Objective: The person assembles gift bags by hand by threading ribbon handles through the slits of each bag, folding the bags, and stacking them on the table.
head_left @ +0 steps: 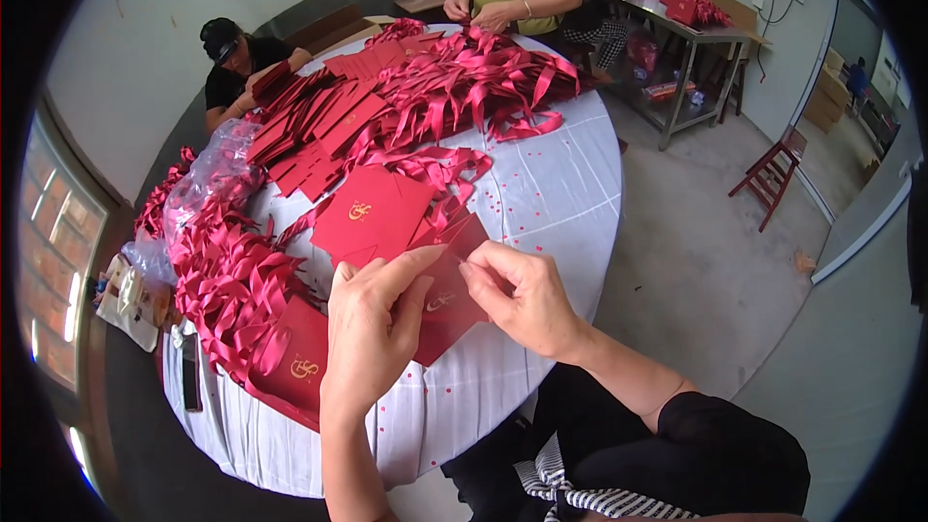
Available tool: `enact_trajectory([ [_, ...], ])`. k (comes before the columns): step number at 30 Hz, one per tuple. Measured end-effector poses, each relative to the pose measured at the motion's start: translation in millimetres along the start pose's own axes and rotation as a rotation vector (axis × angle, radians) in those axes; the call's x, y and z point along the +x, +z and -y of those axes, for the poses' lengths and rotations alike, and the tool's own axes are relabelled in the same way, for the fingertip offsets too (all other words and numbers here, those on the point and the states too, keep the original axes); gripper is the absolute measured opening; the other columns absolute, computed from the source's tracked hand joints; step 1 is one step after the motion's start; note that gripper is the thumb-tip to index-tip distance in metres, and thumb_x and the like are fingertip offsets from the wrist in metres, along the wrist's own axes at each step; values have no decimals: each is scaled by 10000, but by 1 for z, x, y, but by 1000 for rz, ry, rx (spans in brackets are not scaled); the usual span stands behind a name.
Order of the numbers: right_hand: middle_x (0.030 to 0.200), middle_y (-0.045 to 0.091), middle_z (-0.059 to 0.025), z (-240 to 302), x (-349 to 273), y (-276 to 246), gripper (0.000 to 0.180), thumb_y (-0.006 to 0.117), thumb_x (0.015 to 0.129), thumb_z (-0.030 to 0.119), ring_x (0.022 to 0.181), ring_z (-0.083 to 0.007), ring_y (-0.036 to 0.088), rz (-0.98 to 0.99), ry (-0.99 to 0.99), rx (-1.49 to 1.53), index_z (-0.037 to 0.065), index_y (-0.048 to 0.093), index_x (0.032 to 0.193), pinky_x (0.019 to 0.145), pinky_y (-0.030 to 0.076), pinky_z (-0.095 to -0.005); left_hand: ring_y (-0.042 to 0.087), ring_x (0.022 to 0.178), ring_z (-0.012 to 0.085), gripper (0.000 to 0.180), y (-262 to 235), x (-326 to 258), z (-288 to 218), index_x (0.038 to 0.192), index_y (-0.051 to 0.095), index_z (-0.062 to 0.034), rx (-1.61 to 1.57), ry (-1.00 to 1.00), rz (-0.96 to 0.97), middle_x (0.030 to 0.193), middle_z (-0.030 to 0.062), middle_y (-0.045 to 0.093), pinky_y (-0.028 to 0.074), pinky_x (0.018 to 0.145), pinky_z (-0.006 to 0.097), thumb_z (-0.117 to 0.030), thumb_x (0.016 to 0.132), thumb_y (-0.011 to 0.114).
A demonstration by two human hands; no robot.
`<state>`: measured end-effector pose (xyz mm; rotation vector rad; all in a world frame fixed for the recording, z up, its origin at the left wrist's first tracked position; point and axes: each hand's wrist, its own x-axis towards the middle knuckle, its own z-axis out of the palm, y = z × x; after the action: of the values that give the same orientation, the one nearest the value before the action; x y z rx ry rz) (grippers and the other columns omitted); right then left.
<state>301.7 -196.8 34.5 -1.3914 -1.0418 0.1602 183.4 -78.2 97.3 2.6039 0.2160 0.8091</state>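
**Setting: small hand-assembly workshop**

Bare room with concrete floor (696,271) and plain walls. Round surface (551,193) under a white cloth, heaped with red ribbons (474,82) and stacked red envelopes (319,126). Several seated workers. Metal side bench (696,34), wooden stool (773,174), cardboard boxes (822,106).

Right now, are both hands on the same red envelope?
Yes: the left hand and right hand both pinch the red envelope above the table.
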Motion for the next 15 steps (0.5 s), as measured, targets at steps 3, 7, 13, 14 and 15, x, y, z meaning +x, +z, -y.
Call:
enact_trajectory([
  [3, 608, 503, 22, 8, 4, -10, 141, 553, 916, 49, 543, -16, 449, 150, 205, 176, -1, 549, 785, 464, 366, -208, 486, 569, 192, 252, 0, -2, 1, 1066, 657, -84, 3, 26, 5, 648, 48, 570, 311, 658, 314, -30, 823, 611],
  [7, 577, 484, 5, 6, 5, -3, 139, 560, 892, 37, 525, -36, 440, 79, -13, 10, -10, 535, 764, 465, 364, -234, 483, 564, 192, 275, -2, -3, -1, 1079, 651, -80, 26, 43, 3, 636, 48, 554, 310, 654, 314, -15, 815, 611],
  [13, 555, 461, -101, 13, 10, -2, 83, 591, 813, 12, 500, -97, 420, 6, -143, -184, -26, 535, 765, 472, 379, -281, 489, 572, 189, 304, -1, -2, -1, 1104, 643, -80, 36, 78, -10, 636, 50, 554, 314, 648, 319, -5, 813, 604],
  [14, 555, 461, -101, 14, 13, -5, 83, 591, 813, 12, 500, -97, 420, 3, -147, -186, -26, 535, 765, 472, 379, -281, 494, 576, 187, 319, -1, -4, -1, 1113, 640, -77, 56, 84, -12, 639, 49, 559, 312, 641, 320, 4, 807, 600],
  [15, 555, 472, -112, 15, 18, -11, 82, 596, 807, 15, 493, -117, 439, 91, -115, -171, -25, 538, 765, 475, 386, -289, 498, 580, 185, 335, 0, -3, -1, 1121, 638, -74, 76, 89, -15, 642, 47, 563, 310, 635, 321, 12, 801, 596],
])
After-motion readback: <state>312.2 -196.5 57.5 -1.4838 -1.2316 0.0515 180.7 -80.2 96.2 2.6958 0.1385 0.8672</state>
